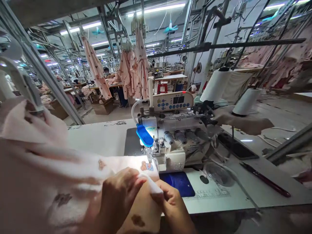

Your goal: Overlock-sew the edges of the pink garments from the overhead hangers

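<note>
A pale pink printed fabric (48, 169) lies across the left of the white sewing table (102, 136) and runs under the presser foot of an overlock sewing machine (170, 143). My left hand (117, 198) presses on the fabric with its fingers curled, just in front of the needle. My right hand (172, 203) pinches the fabric's white edge (152, 185) next to the blue plate (179, 183). The machine's lamp lights the cloth at the needle.
Two white thread cones (246, 100) stand behind the machine at the right. A control panel (173, 101) sits on top. A dark pen-like tool (265, 179) lies at the right of the table. Pink garments (136, 61) hang from overhead rails beyond.
</note>
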### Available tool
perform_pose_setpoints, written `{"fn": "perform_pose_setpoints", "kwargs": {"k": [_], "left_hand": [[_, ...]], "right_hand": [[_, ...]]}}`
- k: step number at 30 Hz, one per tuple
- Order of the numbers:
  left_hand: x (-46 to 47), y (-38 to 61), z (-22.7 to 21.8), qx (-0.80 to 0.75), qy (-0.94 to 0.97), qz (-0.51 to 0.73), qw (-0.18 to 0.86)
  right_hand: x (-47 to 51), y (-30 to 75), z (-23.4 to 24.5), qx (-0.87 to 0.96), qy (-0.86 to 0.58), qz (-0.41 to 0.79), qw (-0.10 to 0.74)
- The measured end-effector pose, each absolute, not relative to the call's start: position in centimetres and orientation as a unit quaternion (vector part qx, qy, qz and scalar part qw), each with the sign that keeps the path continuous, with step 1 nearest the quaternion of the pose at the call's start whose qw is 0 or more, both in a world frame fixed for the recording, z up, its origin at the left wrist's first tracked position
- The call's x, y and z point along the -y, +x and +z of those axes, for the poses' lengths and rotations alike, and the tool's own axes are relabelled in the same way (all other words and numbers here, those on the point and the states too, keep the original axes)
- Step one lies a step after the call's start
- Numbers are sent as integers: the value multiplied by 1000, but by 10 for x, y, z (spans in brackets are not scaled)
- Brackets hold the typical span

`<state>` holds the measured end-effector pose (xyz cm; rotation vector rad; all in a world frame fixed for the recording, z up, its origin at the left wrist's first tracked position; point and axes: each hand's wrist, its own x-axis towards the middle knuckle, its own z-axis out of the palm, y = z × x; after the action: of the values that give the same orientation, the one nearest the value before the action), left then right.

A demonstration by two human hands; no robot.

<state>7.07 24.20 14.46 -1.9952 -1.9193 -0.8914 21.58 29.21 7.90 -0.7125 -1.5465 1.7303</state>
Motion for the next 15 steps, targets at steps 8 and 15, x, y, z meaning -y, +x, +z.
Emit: {"fn": "perform_pose_setpoints", "kwargs": {"k": [8, 15], "left_hand": [[-292, 58, 161, 779, -616, -102, -53], [-280, 63, 160, 745, -659, -66, -79]], "right_hand": [[-307, 199, 79, 588, -408, 551, 429], [-286, 215, 87, 569, -398, 592, 409]]}}
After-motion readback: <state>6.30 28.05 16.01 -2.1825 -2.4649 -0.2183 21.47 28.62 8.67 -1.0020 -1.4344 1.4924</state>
